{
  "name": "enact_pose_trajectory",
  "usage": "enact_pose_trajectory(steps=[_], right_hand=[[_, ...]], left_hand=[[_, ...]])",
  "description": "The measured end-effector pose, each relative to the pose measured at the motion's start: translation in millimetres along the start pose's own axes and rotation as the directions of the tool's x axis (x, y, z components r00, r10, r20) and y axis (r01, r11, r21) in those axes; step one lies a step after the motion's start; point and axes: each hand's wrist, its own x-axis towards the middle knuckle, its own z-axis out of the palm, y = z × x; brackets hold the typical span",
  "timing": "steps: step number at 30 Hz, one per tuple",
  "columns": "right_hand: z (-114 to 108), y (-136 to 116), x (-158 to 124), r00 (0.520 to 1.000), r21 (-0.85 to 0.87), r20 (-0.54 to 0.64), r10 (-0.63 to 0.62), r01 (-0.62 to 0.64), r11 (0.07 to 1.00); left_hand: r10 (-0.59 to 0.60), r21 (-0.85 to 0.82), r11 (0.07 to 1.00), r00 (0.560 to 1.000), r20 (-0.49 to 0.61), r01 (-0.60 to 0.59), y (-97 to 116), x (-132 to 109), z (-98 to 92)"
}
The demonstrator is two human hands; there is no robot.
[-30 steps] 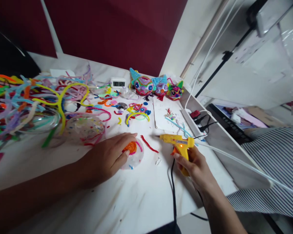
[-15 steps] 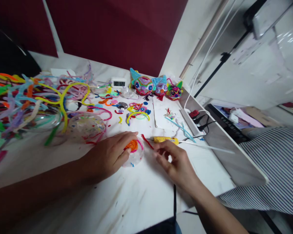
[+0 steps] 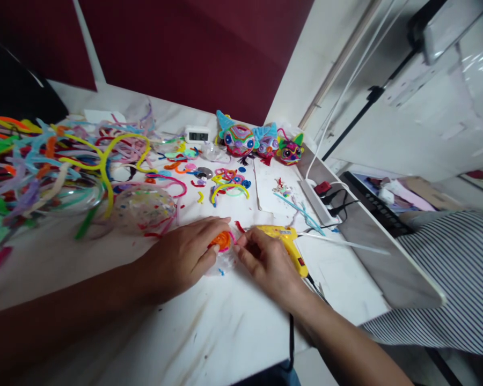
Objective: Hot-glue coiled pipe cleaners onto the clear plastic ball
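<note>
My left hand (image 3: 183,260) lies over a small clear plastic dome (image 3: 225,262) on the white table, fingers wrapped round it and holding it down. An orange pipe-cleaner spiral (image 3: 222,239) sits on top of the dome with a pink strand beside it. My right hand (image 3: 265,262) is at the dome's right rim, fingers bent and pinched together. A short red pipe cleaner (image 3: 239,225) sticks out just above those fingertips. The yellow glue gun (image 3: 285,239) lies on the table behind my right hand, its black cord (image 3: 290,332) running toward me.
A heap of coloured pipe cleaners (image 3: 44,166) fills the left. A larger clear dome (image 3: 145,209) sits in front of it. Three decorated faces (image 3: 261,142) and a small clock (image 3: 196,134) stand at the back. A power strip (image 3: 320,201) lies right, near the table's edge.
My right hand set the glue gun down on the table and moved left to the dome's rim by the red pipe cleaner. My left hand stayed on the dome.
</note>
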Motion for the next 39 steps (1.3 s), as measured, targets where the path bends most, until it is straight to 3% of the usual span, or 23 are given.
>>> enact_pose_trajectory(steps=[4, 8, 15, 21, 31, 34, 39], right_hand=[[4, -4, -4, 0.999, -0.055, -0.029, -0.038, 0.037, 0.998], [8, -5, -7, 0.984, -0.185, -0.065, -0.164, 0.150, 0.971], [16, -2, -10, 0.905, -0.404, -0.138, -0.402, 0.319, 0.857], [15, -3, -13, 0.880, -0.408, -0.122, -0.460, 0.378, 0.831], [14, 2, -9, 0.909, -0.279, -0.130, -0.396, 0.350, 0.894], [11, 0, -7, 0.947, -0.184, -0.114, -0.300, 0.276, 0.943], [3, -9, 0, 0.998, -0.049, -0.019, -0.053, 0.052, 0.997]], left_hand=[[0.000, -0.019, 1.000, 1.000, -0.003, 0.000, 1, 1, -1.2], [0.010, -0.041, 0.999, 1.000, 0.022, -0.009, 2, 3, -3.3], [0.022, -0.033, 0.999, 1.000, 0.014, -0.022, 1, 1, -2.6], [0.042, -0.050, 0.998, 0.999, -0.008, -0.043, -2, 0, 1.3], [0.034, -0.057, 0.998, 0.999, 0.014, -0.033, -1, 0, -0.5], [0.037, -0.061, 0.997, 0.999, 0.011, -0.036, -1, 0, -0.1], [0.040, -0.052, 0.998, 0.999, -0.001, -0.040, -2, -1, 1.6]])
